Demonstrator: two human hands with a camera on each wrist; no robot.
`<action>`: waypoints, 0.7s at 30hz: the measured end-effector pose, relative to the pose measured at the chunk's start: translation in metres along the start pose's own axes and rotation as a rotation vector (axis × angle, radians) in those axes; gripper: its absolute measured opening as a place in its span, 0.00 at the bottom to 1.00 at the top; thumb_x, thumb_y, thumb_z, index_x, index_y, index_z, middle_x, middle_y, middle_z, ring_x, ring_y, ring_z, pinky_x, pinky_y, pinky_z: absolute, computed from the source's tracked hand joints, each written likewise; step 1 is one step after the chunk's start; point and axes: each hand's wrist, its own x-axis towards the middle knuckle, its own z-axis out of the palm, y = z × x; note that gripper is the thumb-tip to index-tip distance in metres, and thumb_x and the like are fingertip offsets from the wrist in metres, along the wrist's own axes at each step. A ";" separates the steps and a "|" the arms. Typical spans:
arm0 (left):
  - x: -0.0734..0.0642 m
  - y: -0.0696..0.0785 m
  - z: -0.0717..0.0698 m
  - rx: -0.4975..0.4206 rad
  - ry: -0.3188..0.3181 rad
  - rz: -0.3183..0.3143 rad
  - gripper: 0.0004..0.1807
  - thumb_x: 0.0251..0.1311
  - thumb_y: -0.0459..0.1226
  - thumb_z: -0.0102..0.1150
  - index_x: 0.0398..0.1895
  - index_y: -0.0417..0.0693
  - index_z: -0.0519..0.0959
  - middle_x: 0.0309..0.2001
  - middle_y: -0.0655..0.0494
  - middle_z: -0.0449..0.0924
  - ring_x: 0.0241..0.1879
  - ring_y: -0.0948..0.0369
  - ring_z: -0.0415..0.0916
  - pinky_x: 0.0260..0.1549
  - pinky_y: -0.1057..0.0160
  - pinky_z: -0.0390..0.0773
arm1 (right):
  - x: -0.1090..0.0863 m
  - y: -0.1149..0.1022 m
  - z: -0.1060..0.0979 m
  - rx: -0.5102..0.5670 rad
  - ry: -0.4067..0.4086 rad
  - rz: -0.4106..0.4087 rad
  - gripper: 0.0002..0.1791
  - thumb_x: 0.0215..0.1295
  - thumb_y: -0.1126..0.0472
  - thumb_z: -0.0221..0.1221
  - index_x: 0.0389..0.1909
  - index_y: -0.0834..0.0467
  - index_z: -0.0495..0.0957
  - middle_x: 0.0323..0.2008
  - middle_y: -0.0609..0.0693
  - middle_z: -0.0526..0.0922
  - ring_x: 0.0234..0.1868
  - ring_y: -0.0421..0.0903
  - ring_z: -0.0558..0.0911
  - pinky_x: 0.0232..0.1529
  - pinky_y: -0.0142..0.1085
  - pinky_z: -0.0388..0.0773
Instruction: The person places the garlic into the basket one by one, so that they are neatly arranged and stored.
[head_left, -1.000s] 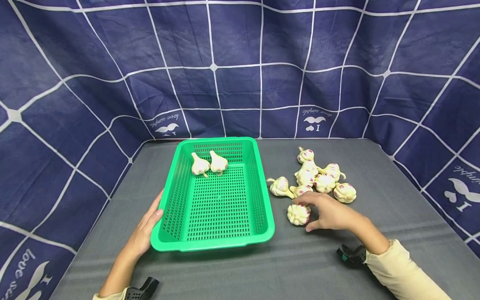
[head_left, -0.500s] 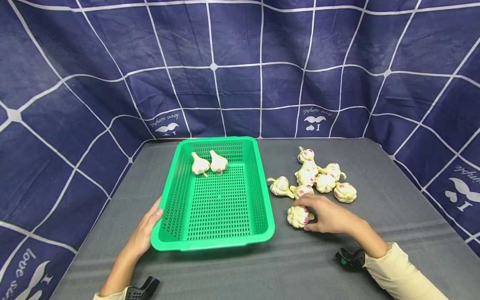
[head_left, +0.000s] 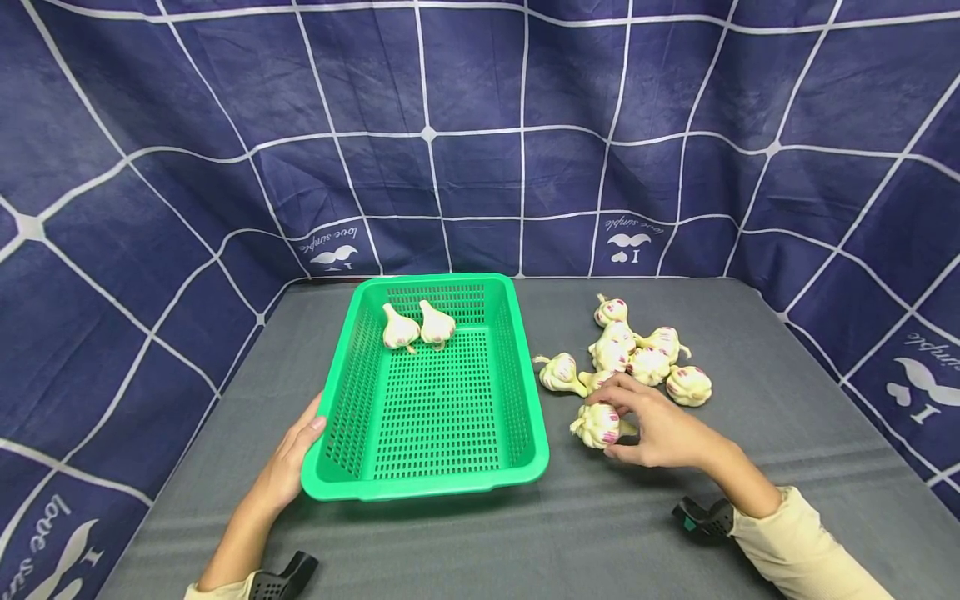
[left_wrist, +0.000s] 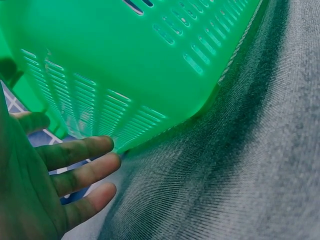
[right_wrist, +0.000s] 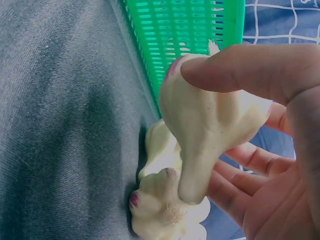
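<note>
My right hand (head_left: 660,423) grips a garlic bulb (head_left: 597,426) between thumb and fingers, just right of the green basket (head_left: 427,490). In the right wrist view the thumb lies across the pale, purple-streaked bulb (right_wrist: 200,110), its stem pointing down toward the palm. My left hand (head_left: 288,462) rests at the basket's left side, thumb at the rim. Seen from the left wrist, the hand's (left_wrist: 45,185) fingers are spread and fairly straight beside the perforated outer wall. Two garlic bulbs, one on the left (head_left: 401,328) and one on the right (head_left: 437,325), lie inside at the far end.
Several more garlic bulbs sit in a loose cluster behind my right hand, including one by the basket (head_left: 559,372) and one at the right (head_left: 689,385). Grey cloth (head_left: 480,554) covers the table. A blue gridded curtain (head_left: 480,183) surrounds the back and sides.
My right hand's fingers have closed in on the nearest garlic bulb, and it has tilted so its root end points left. The left hand and basket have stayed put.
</note>
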 end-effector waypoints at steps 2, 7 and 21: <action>0.000 0.000 0.000 0.001 -0.002 -0.014 0.28 0.77 0.33 0.26 0.75 0.27 0.47 0.72 0.24 0.47 0.68 0.78 0.49 0.61 0.83 0.51 | 0.001 0.001 -0.001 0.012 0.012 -0.005 0.34 0.39 0.65 0.77 0.53 0.54 0.78 0.47 0.43 0.74 0.35 0.34 0.73 0.33 0.33 0.77; -0.001 0.001 0.000 0.004 0.000 -0.021 0.28 0.77 0.33 0.26 0.75 0.27 0.47 0.72 0.24 0.47 0.69 0.77 0.49 0.61 0.83 0.50 | 0.003 0.002 -0.003 0.018 0.015 0.003 0.35 0.41 0.63 0.77 0.55 0.50 0.78 0.49 0.43 0.75 0.40 0.35 0.74 0.33 0.32 0.76; -0.001 0.000 0.000 0.013 0.005 -0.017 0.27 0.76 0.32 0.27 0.74 0.26 0.48 0.72 0.24 0.47 0.67 0.81 0.49 0.60 0.84 0.51 | 0.006 0.004 -0.007 0.017 0.070 0.045 0.42 0.41 0.58 0.78 0.61 0.57 0.74 0.45 0.39 0.78 0.37 0.36 0.76 0.34 0.31 0.76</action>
